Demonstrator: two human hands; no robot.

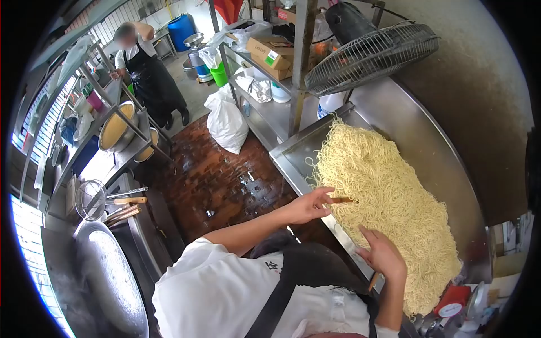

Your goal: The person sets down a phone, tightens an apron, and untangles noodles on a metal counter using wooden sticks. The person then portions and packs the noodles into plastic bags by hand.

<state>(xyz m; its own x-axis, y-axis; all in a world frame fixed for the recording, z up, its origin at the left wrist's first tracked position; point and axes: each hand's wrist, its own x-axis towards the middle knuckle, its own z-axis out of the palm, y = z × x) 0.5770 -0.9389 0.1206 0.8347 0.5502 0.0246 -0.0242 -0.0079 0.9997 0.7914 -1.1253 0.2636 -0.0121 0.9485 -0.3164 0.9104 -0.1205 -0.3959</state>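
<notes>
A large heap of pale yellow noodles (389, 208) lies in a wide metal tray (296, 155) in front of me. At the tray's near rim my left hand (310, 206) is open, fingers and thumb apart. A wooden stick (342, 199) points from between its fingertips into the noodles; I see no firm grip on it. My right hand (382, 253) is over the near side of the heap, fingers stretched out and apart. Another wooden stick, partly hidden, shows at the tray rim below my right wrist.
A fan (372, 59) hangs over the tray's far end. A red scale (452, 300) stands at the right. Behind my left side are a steaming wok (110, 276) and a strainer (90, 200). A co-worker (149, 76) in a black apron stands beyond a white sack (226, 121).
</notes>
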